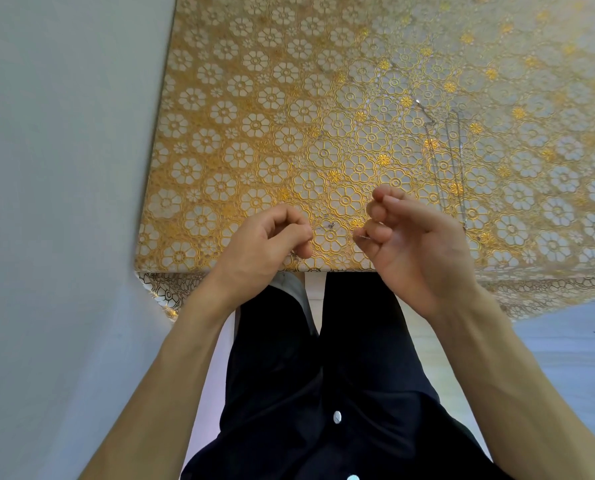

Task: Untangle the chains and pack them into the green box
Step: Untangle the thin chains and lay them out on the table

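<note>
The person is working at the near edge of the desk (254,98), which is wearing a glossy, gold, flower-patterned cloth. Both grips are curling tight: the left hand (268,237) and right hand (413,237) are each pinching what appears to be a fine chain (361,237), hair-thin and barely showing. One silver chain (452,150) is already lying straight farther right. No green box is showing, so packing is still remaining.

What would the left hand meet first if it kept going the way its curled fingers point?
Probably the right hand: the left hand points its fingers rightward across a short gap over the tablecloth, toward the right fingertips. Depth is unclear, so it might pass under them.
</note>
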### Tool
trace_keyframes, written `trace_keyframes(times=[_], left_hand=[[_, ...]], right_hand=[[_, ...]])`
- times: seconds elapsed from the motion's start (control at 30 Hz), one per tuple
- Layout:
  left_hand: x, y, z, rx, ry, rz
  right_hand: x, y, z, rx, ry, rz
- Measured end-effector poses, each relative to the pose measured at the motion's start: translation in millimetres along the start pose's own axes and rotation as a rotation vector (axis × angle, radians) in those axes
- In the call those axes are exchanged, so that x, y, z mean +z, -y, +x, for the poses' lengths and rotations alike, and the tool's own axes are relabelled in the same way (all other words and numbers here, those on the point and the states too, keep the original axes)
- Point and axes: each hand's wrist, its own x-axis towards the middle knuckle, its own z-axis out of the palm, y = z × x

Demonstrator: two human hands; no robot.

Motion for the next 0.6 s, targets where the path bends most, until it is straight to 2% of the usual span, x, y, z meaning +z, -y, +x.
trace_keyframes(times=[0.13, 0.4, 0.6], left_hand=[[0.5, 2.8, 1.1, 0.007, 0.029, 0.029], [8.2, -3.9, 0.9, -0.013, 0.196, 0.116], [11.4, -0.8, 1.6, -0.022, 0.156, 0.108]], right_hand=[[4.1, -0.6, -0.1, 0.017, -0.001, 0.03], [6.6, 0.6, -1.7, 0.018, 0.026, -0.131], [5.0, 4.4, -3.3, 0.0, 0.029, -0.184]])
